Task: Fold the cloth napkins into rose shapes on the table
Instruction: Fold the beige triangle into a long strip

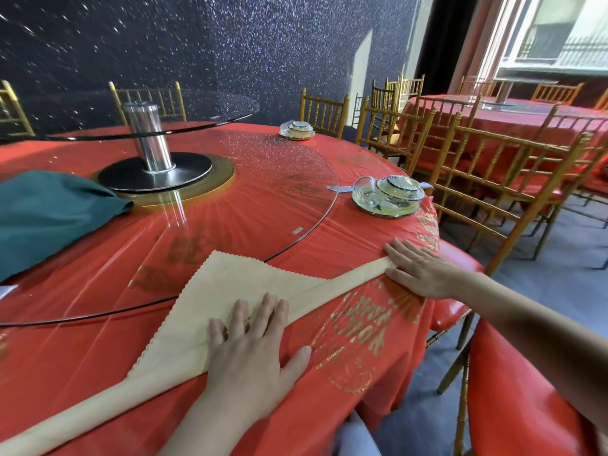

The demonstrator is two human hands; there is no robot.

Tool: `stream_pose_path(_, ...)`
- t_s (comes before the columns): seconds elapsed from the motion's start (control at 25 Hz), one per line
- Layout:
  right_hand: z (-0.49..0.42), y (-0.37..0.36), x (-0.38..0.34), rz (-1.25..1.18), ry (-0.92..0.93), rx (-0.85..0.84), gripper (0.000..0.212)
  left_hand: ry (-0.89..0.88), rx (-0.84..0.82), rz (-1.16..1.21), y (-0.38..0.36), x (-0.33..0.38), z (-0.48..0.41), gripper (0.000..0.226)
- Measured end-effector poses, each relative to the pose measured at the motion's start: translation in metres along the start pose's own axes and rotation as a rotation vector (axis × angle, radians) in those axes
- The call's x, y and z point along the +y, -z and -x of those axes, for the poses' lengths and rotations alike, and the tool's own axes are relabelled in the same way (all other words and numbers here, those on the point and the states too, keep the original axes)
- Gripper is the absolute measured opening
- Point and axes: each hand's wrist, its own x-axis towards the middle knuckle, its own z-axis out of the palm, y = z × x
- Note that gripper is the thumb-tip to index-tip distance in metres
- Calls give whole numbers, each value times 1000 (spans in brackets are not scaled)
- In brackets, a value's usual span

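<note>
A beige cloth napkin [223,291] with a scalloped edge lies on the red tablecloth [82,350] near the table's front edge. Its near side is folded into a long narrow band running from the lower left to the right. My left hand [253,347] presses flat on the band's middle, fingers spread and straight. My right hand [418,268] lies flat on the band's right end, fingers extended. The napkin's pointed corner reaches onto the glass turntable's edge.
A glass turntable [263,192] on a metal stand [151,149] fills the table's middle. A dark green cloth [49,218] lies at the left. Two wrapped tableware sets [388,195] [296,130] sit beyond. Gold chairs [500,179] and a red seat [457,287] stand right.
</note>
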Motion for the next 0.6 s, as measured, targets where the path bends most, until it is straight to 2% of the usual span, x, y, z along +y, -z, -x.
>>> stream_pose_path(0.16,-2,3,-1,58,-52,-42,79,3,-12,-6,2,0,0,98)
stream_pose_path(0.28,3,15,-19,183,-72,7,83,11,-38,-1,6,1,1,82)
stream_pose_path(0.48,36,13,-105,48,322,168,93,6,-51,10,10,3,1,76)
stream_pose_path(0.6,33,0,-144,-29,455,188,83,9,-73,30,11,3,-2,77)
